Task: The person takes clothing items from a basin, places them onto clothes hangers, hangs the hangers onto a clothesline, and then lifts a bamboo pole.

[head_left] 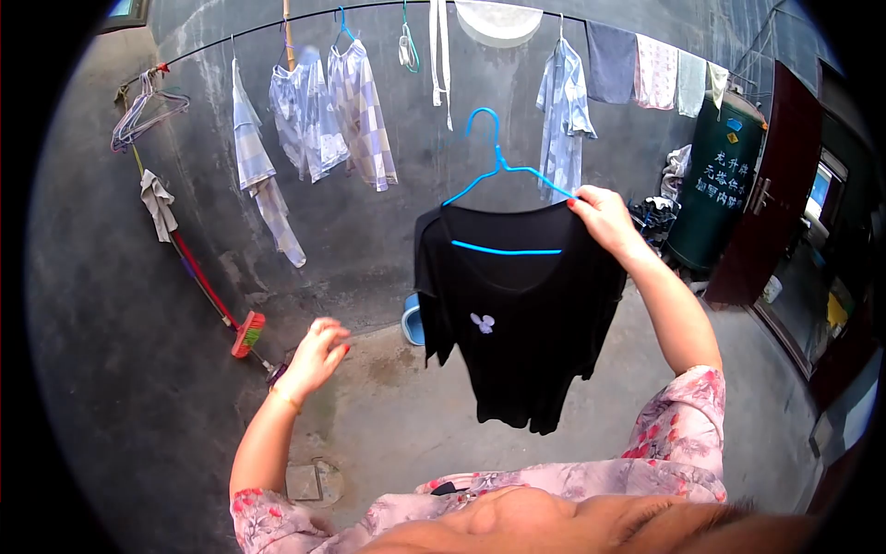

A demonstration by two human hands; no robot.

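A black short-sleeved shirt [517, 351] with a small pale purple mark on its chest hangs in front of me on a blue clothes hanger [499, 157]. The hanger's hook points up and is free of the line; its lower bar crosses the shirt's neck opening. My right hand [604, 222] is closed on the shirt's shoulder, at the hanger's right end. Away to the left of the shirt, my left hand [317, 355] is raised with loosely bent fingers and holds nothing.
Along the grey wall runs a clothesline [305, 17] with patterned garments [365, 120], towels [611, 65] and spare hangers [148, 115]. A red-and-green broom [247, 334] leans at left, a blue basin [413, 321] sits behind the shirt, and a green tank [715, 185] stands by a dark red door [771, 175].
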